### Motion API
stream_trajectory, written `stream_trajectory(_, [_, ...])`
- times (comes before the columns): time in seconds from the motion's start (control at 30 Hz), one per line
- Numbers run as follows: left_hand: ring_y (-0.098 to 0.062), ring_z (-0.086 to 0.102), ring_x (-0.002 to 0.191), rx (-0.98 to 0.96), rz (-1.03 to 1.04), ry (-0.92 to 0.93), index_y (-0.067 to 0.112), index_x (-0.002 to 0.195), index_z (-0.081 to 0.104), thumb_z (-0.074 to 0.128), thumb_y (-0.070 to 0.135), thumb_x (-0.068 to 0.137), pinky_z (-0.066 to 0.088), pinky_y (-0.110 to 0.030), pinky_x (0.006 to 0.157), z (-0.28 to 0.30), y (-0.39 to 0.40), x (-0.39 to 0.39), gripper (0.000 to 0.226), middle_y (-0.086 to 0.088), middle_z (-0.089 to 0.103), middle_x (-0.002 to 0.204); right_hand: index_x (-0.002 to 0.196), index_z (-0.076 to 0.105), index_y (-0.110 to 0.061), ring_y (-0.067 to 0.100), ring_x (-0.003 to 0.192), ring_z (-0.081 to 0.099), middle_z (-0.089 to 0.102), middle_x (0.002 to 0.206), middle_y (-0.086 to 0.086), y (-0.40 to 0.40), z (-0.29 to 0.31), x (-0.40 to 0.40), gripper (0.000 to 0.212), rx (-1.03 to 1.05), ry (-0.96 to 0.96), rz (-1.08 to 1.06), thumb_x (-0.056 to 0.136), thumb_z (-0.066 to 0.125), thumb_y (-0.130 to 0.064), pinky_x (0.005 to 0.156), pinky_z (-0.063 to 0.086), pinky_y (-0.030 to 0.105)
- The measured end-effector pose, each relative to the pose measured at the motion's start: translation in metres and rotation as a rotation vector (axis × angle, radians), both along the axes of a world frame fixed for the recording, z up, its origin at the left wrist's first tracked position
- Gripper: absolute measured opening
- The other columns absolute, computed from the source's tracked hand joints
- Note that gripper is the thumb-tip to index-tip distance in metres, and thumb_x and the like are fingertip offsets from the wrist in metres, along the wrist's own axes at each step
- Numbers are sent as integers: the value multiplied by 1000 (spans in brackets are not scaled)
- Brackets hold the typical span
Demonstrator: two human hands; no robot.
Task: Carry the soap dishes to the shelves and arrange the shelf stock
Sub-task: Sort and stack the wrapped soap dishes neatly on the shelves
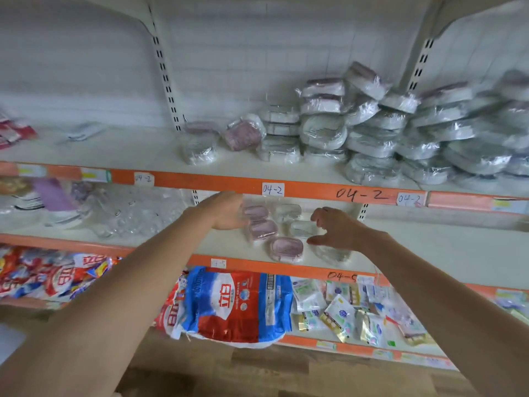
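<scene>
At left centre my left hand (226, 210) reaches into the middle shelf (429, 250), fingers straight and relaxed, just beside the pink dishes (262, 229) and gripping nothing. Between my hands six wrapped dishes lie in loose rows mid-frame. My right hand (333, 230) hovers spread and empty beside the white dishes (302, 227). At upper right, the pile (372, 130) on the top shelf looks jumbled. I judge carrying partly done; straightening remains.
</scene>
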State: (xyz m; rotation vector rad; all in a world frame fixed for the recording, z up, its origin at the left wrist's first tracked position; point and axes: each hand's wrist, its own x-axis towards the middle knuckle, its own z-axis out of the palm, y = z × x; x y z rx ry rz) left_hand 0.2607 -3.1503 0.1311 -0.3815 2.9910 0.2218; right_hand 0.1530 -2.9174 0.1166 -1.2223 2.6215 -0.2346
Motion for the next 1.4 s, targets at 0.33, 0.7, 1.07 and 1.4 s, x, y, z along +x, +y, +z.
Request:
stream_trajectory(0.33, [-26,53,112,-51,101,183,7,111,55,63,45,87,43,-33,89,44,-33,-20,46,-9,57,118,134,44,-4,26,119,50,51,129,13,-29,50,-34,61,-115,74,12,87,66,-35,101,39,37])
stream_trajectory(0.7, [-26,51,119,-64,263,144,5,122,53,63,42,87,42,-31,95,48,-107,-88,52,-10,54,129,133,42,-6,26,116,49,49,130,11,-112,67,-140,61,-110,142,116,88,62,-41,95,42,35])
stream_trajectory(1.07, [-30,59,108,-80,454,183,6,113,60,59,44,88,43,-29,80,38,-167,-103,46,-14,62,115,143,32,-8,27,131,34,36,141,12,-193,76,-184,69,-143,170,233,89,61,-41,106,33,36])
stream_trajectory(1.4, [-31,48,123,-4,625,165,2,135,43,55,68,81,42,-38,98,12,-199,-143,86,-15,46,132,145,22,-5,28,137,25,26,147,15,-256,66,-198,70,-187,106,73,92,58,-34,107,26,34])
